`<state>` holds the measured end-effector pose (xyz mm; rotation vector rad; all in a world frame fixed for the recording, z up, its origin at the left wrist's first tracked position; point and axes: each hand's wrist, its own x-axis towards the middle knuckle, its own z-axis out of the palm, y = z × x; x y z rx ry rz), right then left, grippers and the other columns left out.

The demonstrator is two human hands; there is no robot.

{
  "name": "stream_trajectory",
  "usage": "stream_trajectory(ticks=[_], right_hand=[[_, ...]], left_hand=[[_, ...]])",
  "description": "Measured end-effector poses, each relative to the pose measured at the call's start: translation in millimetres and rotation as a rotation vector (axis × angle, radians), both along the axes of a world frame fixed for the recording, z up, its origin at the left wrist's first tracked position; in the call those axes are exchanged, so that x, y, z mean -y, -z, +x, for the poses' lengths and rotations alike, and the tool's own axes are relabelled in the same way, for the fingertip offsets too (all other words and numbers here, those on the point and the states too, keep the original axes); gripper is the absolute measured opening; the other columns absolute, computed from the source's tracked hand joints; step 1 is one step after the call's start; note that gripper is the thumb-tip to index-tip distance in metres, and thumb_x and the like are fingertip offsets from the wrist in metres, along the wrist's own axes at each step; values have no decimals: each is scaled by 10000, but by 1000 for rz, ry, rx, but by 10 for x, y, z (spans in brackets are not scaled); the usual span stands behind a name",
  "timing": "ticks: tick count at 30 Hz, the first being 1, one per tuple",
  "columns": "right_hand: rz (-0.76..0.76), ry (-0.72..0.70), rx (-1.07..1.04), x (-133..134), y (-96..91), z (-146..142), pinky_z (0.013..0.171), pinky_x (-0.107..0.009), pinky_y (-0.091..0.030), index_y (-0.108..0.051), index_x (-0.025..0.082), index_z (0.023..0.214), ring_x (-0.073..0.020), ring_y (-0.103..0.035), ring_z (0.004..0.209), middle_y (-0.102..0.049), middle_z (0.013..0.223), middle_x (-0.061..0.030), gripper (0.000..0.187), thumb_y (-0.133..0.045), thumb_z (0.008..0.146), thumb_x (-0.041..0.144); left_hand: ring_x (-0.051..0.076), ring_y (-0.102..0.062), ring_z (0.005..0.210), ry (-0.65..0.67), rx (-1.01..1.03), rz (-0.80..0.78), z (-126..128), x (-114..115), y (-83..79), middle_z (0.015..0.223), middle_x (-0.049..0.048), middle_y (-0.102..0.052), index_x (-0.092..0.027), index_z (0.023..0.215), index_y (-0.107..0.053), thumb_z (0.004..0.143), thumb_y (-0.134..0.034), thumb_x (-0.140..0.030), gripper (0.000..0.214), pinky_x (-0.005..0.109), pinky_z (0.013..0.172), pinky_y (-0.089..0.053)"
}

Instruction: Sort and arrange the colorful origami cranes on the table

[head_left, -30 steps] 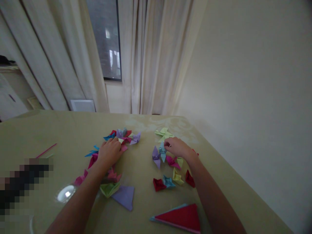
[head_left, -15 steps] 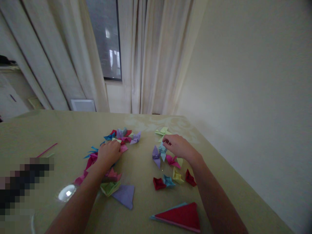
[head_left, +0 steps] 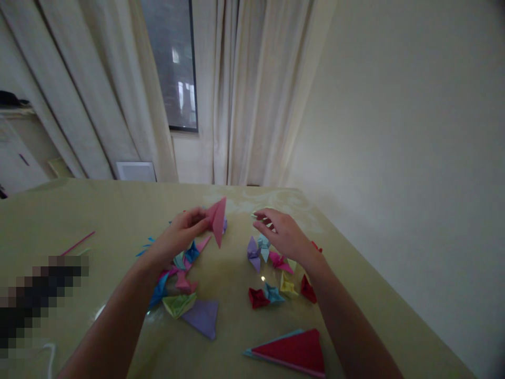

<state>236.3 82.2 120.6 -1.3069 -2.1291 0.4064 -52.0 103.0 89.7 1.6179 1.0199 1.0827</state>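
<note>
My left hand point(head_left: 187, 227) is raised over the left group of folded papers and pinches a pink origami piece point(head_left: 216, 220) with a pointed, flared shape. Level with it on the other side, my right hand point(head_left: 281, 229) hovers with thumb and fingers apart and nothing visible between them. Just behind its fingertips shows a bit of a pale green paper point(head_left: 254, 214), mostly hidden. Below that hand lie a purple origami piece point(head_left: 253, 253), a light blue one point(head_left: 263, 245) and a magenta one point(head_left: 279, 261).
Nearer me stand small folded papers: red point(head_left: 258, 298), blue point(head_left: 273, 293), yellow point(head_left: 289, 285). A red folded triangle point(head_left: 294, 350) lies at the front. On the left are a green boat-like piece point(head_left: 179, 304), a purple sheet point(head_left: 203, 318) and a thin pink stick point(head_left: 79, 242). A wall point(head_left: 414, 158) borders the right.
My left hand has lifted from the left pile and moved right, bringing up the pink origami piece. My right hand has shifted slightly left, its fingers now spread wider.
</note>
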Motion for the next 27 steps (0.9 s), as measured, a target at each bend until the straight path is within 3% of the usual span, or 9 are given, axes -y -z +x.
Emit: stream_trajectory(ticks=[3, 6, 9, 11, 15, 17, 21, 23, 27], right_hand=[[-35, -91, -299, 73, 11, -177, 789, -282, -557, -617, 191, 1404, -192, -718, 1019, -733, 1298, -114, 452, -677, 1013, 410], [-37, -137, -390, 168, -18, -283, 655, -243, -490, -728, 176, 1160, -144, -645, 769, -754, 979, -37, 302, -713, 975, 414], [-8, -118, -458, 288, -109, -248, 603, -234, -436, -739, 174, 940, -119, -551, 644, -652, 740, 19, 205, -713, 958, 377], [44, -76, -517, 410, -189, -153, 604, -234, -445, -728, 175, 924, -119, -548, 644, -637, 737, 19, 194, -723, 944, 367], [73, 14, -577, 804, -220, 103, 596, -232, -495, -690, 192, 897, -132, -594, 641, -638, 730, 17, 195, -767, 922, 369], [48, 80, -599, 1051, -97, 213, 612, -236, -540, -671, 205, 935, -149, -647, 670, -665, 764, 9, 214, -799, 904, 375], [-74, 250, -727, 1540, 426, 350, 581, -276, -609, -617, 224, 1168, -196, -719, 631, -743, 783, -23, 422, -838, 872, 429], [-104, 367, -799, 1746, 744, 388, 589, -309, -635, -594, 218, 1281, -234, -750, 635, -757, 742, -36, 555, -842, 862, 484], [-106, 584, -845, 2029, 1249, 432, 595, -336, -659, -693, 204, 1205, -262, -763, 633, -773, 768, -62, 587, -868, 795, 585]], left_hand=[[215, -735, 946, 100, 139, 1, 214, 87, -54, 1046, 68, -786, -195, 1020, -684, 855, -776, -599, 447, 376, 944, -579], [217, -734, 967, 207, 115, 47, 378, 172, -116, 1039, 76, -782, -184, 1002, -684, 885, -774, -550, 394, 361, 915, -586], [214, -736, 936, 270, 7, 85, 381, 194, -146, 1020, 81, -784, -179, 1050, -699, 966, -662, -543, 375, 347, 865, -591], [220, -742, 938, 247, -158, 110, 287, 144, -103, 1047, 94, -791, -175, 1108, -710, 1019, -552, -504, 377, 346, 855, -590], [238, -747, 1053, 84, -891, 110, 53, -31, 143, 1120, 83, -801, -209, 1073, -764, 991, -551, -350, 268, 330, 924, -563], [277, -756, 1061, -7, -1116, 69, 0, -90, 297, 1094, 127, -804, -185, 1017, -781, 963, -578, -301, 241, 364, 938, -557], [365, -718, 1188, -151, -1216, 55, 31, -115, 534, 1211, 274, -748, -86, 1099, -767, 999, -463, -265, 367, 454, 970, -548], [390, -694, 1234, -192, -1235, 66, 58, -109, 592, 1256, 298, -722, -71, 1157, -753, 1020, -412, -284, 424, 481, 971, -548], [405, -695, 1232, -212, -1236, 82, 50, -120, 621, 1245, 307, -721, -74, 1156, -750, 1013, -398, -285, 434, 496, 961, -546]])
